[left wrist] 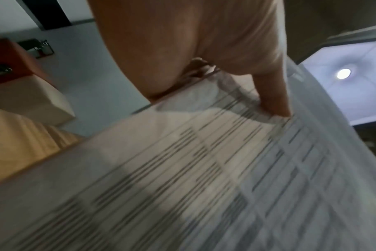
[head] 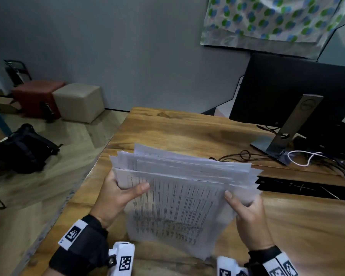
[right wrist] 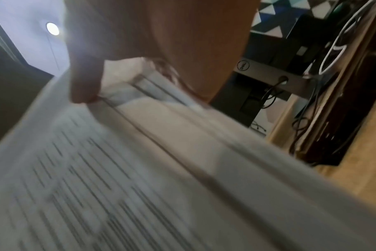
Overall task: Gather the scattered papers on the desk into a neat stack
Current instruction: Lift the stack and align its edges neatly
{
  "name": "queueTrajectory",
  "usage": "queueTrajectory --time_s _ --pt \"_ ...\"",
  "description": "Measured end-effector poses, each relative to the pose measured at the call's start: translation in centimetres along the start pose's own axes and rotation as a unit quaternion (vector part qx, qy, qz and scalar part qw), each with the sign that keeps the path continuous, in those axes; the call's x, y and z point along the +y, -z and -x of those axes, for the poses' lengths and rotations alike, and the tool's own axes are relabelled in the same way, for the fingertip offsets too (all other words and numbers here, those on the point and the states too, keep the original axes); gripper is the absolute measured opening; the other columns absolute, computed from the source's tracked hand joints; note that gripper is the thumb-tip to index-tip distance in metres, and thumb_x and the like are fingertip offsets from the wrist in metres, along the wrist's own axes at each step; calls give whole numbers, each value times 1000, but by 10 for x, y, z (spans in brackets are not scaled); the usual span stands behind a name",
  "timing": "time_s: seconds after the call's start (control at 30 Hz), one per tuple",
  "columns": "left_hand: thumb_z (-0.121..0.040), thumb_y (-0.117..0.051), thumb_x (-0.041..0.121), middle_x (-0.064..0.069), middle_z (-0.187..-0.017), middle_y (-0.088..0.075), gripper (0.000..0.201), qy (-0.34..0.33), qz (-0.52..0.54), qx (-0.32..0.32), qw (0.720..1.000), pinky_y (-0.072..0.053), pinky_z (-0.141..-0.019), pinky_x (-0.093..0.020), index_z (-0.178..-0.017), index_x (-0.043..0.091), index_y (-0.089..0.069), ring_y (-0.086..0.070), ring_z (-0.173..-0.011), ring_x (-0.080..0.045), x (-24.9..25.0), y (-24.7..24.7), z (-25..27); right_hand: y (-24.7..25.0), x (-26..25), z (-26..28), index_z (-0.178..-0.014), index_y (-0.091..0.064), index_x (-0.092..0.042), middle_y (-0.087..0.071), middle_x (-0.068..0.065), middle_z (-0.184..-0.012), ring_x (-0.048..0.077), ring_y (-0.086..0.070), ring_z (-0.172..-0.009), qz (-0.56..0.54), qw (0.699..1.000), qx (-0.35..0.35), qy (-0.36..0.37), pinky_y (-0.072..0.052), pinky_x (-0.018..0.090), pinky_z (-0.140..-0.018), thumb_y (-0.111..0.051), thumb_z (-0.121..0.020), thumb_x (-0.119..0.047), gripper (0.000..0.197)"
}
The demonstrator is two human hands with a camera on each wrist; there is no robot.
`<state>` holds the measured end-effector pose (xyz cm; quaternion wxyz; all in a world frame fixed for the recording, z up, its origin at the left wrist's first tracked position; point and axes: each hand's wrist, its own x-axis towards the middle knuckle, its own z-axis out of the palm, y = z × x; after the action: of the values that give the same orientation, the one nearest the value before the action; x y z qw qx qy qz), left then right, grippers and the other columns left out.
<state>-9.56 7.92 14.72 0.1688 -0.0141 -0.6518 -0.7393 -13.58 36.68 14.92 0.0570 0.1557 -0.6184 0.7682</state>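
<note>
A bundle of printed white papers (head: 177, 198) stands nearly upright on the wooden desk (head: 187, 128), its top edges fanned and uneven. My left hand (head: 118, 194) grips the bundle's left edge, thumb on the front sheet, fingers behind. My right hand (head: 245, 208) grips the right edge the same way. In the left wrist view the thumb presses the printed papers (left wrist: 204, 169). In the right wrist view the thumb lies on the blurred papers (right wrist: 118, 169). The bundle's bottom edge rests near the desk's front.
A black monitor (head: 299, 92) on a grey stand (head: 295, 124) sits at the desk's back right, with black and white cables (head: 307, 158) trailing beside it. On the floor to the left are a beige cube (head: 80, 102), a red cube (head: 36, 96) and a black bag (head: 26, 148).
</note>
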Motion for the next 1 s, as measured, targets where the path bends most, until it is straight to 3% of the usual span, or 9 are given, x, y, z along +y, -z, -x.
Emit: queueTrajectory --time_s 0.13,0.27,0.4,0.47,0.57,0.67,0.8,0.93,1.0 --pt "-42 -94 50 -5 -106 -79 91 4 -22 -20 1000 -60 -78 -24 -115 5 -65 -75 -98 -18 -4 -7 -2 -7 4 1 -102 -76 -24 -79 0 -104 15 -73 -101 11 999 -33 4 -56 18 -84 -77 -77 -6 31" --pt "-45 -96 39 -4 -102 -80 82 11 -14 -22 1000 -59 -78 -23 -113 3 -67 -76 -96 -18 -7 -4 -6 -6 7 0 -109 -69 -12 -78 3 -104 19 -73 -102 8 1000 -21 -13 -56 19 -84 -79 -75 -4 37" --pt "-38 -98 42 -6 -101 -80 83 75 11 -46 996 -60 -76 -25 -108 10 -68 -75 -96 -20 -14 2 -4 1 16 3 -106 -71 -20 -77 7 -104 22 -72 -100 -4 994 -58 -88 -59 31 -87 -79 -72 -3 39" --pt "-38 -97 44 -2 -103 -80 83 91 -11 -56 994 -60 -77 -22 -109 12 -68 -75 -98 -17 -17 -3 -2 0 21 4 -113 -66 -17 -76 5 -108 22 -70 -105 26 991 -72 -110 -60 29 -85 -83 -71 -6 47" --pt "-58 -89 24 2 -105 -79 60 68 -34 -35 996 -60 -82 -23 -112 10 -67 -74 -100 -14 -11 -19 -2 -6 19 1 -119 -62 -17 -74 2 -114 17 -69 -108 39 996 -31 -76 -57 20 -83 -76 -70 -11 51" --pt "-60 -87 14 6 -101 -80 48 32 -47 -9 998 -61 -77 -22 -106 16 -70 -74 -96 -10 4 -26 -1 -8 3 -2 -116 -64 -14 -74 6 -112 18 -70 -106 33 999 -5 -22 -58 28 -88 -74 -72 -8 46" --pt "-58 -91 22 5 -98 -79 57 -17 -22 -3 1000 -59 -72 -20 -108 13 -65 -75 -92 -10 9 -25 -2 2 -3 -1 -114 -65 -6 -78 4 -105 18 -73 -99 22 1000 13 -6 -60 24 -81 -73 -71 -9 44" --pt "-43 -95 49 1 -101 -79 93 -9 -11 12 1000 -59 -73 -20 -116 1 -62 -75 -92 -13 -2 -30 4 6 9 5 -118 -63 1 -78 7 -106 21 -74 -100 35 999 17 -30 -60 29 -84 -75 -70 -11 51" --pt "-42 -95 49 0 -101 -79 92 -12 -9 19 1000 -59 -73 -19 -115 3 -62 -75 -93 -14 -6 -30 6 6 11 7 -118 -63 0 -77 7 -108 19 -74 -100 34 999 7 -25 -60 27 -84 -81 -73 -9 49"
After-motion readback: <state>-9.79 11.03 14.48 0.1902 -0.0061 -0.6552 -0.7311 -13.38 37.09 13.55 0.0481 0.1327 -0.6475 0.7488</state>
